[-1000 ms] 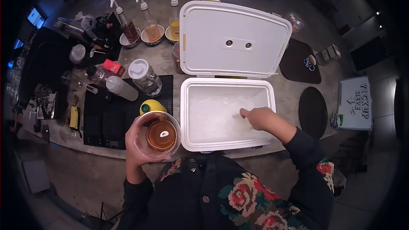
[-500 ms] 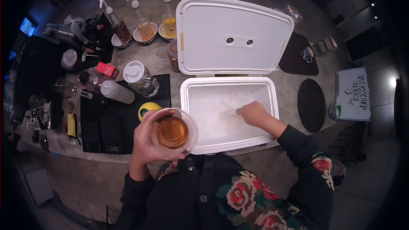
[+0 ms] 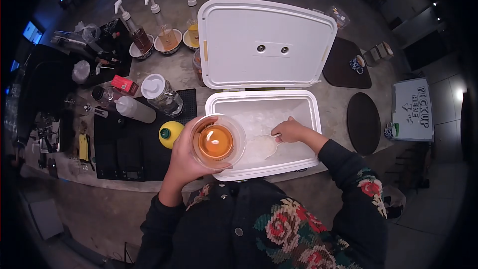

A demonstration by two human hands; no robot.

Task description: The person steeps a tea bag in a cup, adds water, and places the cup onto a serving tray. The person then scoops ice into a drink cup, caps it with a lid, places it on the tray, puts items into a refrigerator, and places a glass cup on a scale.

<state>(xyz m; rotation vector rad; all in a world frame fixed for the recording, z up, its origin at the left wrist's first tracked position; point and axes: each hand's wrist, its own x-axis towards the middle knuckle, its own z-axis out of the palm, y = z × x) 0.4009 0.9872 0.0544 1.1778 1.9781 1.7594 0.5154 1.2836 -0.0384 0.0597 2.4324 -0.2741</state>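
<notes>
My left hand (image 3: 183,157) is wrapped around a clear plastic cup (image 3: 238,142) with amber liquid in its bottom. The cup is over the front left rim of a white cooler box (image 3: 213,104), whose lid (image 3: 269,30) stands raised at the back. Inside the cooler lies whitish ice (image 3: 249,119). My right hand (image 3: 293,132) is closed on the handle of a scoop (image 3: 266,145), which is low in the cooler, close to the cup. The scoop looks pale, and what it carries blends with the ice.
Left of the cooler, a black mat (image 3: 107,144) bears a yellow lemon-shaped bottle (image 3: 168,134), a white squeeze bottle (image 3: 137,109) and a lidded glass jar (image 3: 162,94). Pump bottles (image 3: 167,35) stand in bowls behind. Dark trays (image 3: 363,122) and a pickup sign (image 3: 411,109) are at right.
My left hand has brought the cup to the right, over the cooler's edge. My right hand has shifted slightly, and the scoop now shows above the ice. The view has moved a little.
</notes>
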